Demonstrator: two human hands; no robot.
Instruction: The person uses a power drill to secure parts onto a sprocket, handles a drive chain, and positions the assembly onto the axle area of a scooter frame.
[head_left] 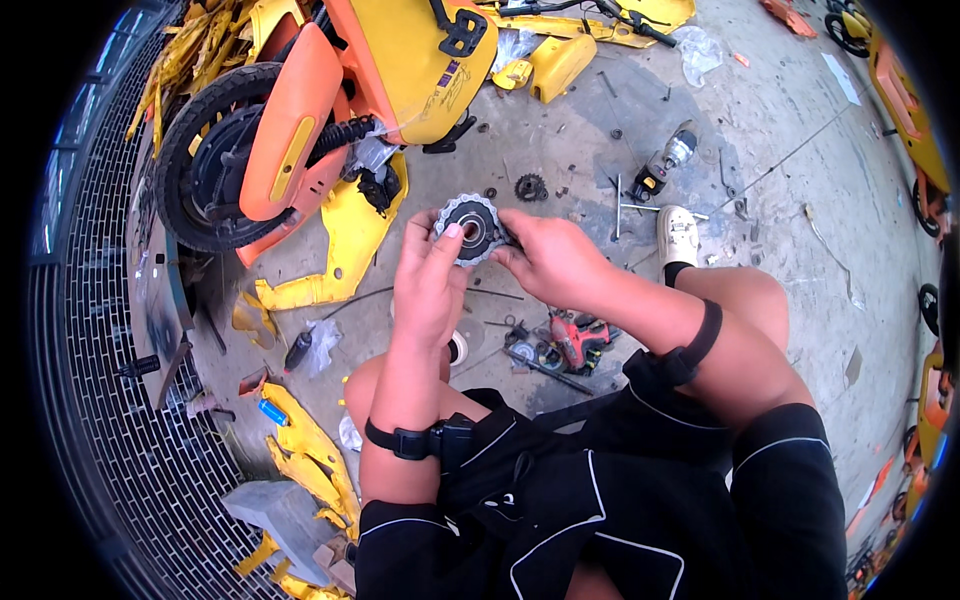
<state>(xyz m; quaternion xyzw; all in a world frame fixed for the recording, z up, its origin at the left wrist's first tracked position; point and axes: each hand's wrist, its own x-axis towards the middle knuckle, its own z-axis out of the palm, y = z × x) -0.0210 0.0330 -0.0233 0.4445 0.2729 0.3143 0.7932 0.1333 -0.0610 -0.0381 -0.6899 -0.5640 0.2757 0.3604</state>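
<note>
I hold a round grey toothed disc [468,228], a gear-like part with a dark hub, up in front of me with both hands. My left hand [428,275] grips its lower left rim, thumb on the face. My right hand [545,255] pinches its right side, fingertips near the hub. A smaller dark sprocket [530,187] lies on the concrete just beyond.
An orange and yellow scooter [330,110] lies on its side at the upper left, with yellow panels [345,235] scattered around. A cordless tool [665,160] and a red tool [580,338] lie on the floor. My white shoe [678,235] is at the right. A metal grate [110,400] runs along the left.
</note>
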